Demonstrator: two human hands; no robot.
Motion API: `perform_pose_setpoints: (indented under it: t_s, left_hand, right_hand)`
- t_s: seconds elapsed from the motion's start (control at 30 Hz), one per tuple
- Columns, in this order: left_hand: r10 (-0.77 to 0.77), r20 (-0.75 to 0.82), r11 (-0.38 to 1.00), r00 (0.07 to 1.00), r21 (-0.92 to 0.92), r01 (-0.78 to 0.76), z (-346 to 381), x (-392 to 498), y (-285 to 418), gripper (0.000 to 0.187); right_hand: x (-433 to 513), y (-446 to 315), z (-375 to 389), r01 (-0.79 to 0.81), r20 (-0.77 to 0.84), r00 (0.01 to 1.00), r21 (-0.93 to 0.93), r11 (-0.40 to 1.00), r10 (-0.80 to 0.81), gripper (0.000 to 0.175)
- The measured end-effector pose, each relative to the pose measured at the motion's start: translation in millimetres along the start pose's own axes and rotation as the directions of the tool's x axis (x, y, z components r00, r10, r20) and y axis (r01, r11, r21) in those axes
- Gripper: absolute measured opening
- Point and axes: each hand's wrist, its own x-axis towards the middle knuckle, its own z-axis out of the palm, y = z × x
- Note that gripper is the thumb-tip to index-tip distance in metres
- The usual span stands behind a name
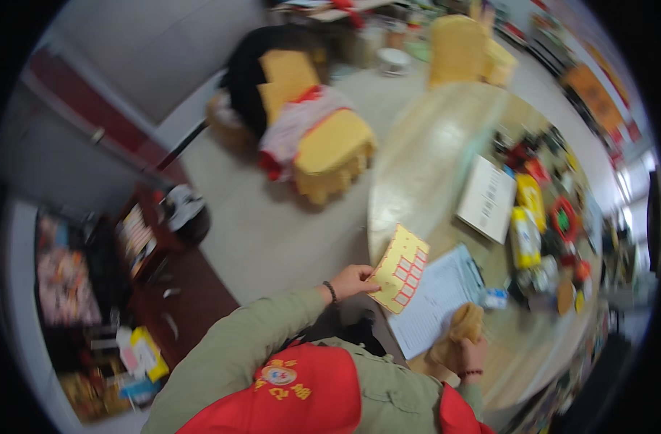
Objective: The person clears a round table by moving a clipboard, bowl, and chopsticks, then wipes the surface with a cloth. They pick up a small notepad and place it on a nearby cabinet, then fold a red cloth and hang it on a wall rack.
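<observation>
Between the thumb and fingers of my left hand (353,282) is a yellow sheet (398,271) with red outlined boxes printed on it. The sheet is tilted above the table's near edge. My right hand (473,353) grips a tan, soft-looking cloth or plush item (460,328) at the table edge; its exact kind is hard to tell. A clipboard (474,276) carries a lined, written paper (430,312), partly covered by the sheet and the tan item. Both hands are over the near side of the pale wooden table (406,163).
A white book or box (487,199) lies farther along the table. Right of it are yellow packages (525,236), a red round item (563,219) and other clutter. Beyond stand a yellow-covered chair (457,51) and another yellow-covered seat (336,144). A dark red cabinet (184,304) is at left.
</observation>
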Motion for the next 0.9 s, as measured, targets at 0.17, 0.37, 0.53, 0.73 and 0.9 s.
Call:
perform_pose_setpoints:
  t_s: [0.17,0.37,0.53,0.73,0.9]
  left_hand:
    - [-0.019,-0.431,0.999,0.902,0.031,0.036,-59,-93,-6,0.032]
    - [-0.008,-0.816,0.902,0.578,-0.256,-0.348,-108,-238,-39,0.029]
    - [-0.171,-0.97,0.819,0.172,-0.237,-0.523,-173,-327,-65,0.017]
    - [-0.19,-0.972,0.798,-0.14,-0.07,-0.599,-309,-407,-47,0.022]
    - [-0.185,-0.921,0.771,-0.342,0.079,-0.631,-433,-455,-23,0.029]
  right_hand:
    - [27,-51,10,0.283,0.103,0.958,-0.207,0.936,-0.267,0.034]
    - [55,-93,-25,0.361,0.152,0.931,-0.265,0.894,-0.331,0.034]
    - [66,-135,-33,0.535,-0.008,0.834,-0.231,0.812,-0.552,0.041]
    - [61,-147,30,0.592,0.125,0.804,-0.079,0.802,-0.581,0.041]
    - [31,-147,109,0.553,0.073,0.833,-0.151,0.82,-0.548,0.037]
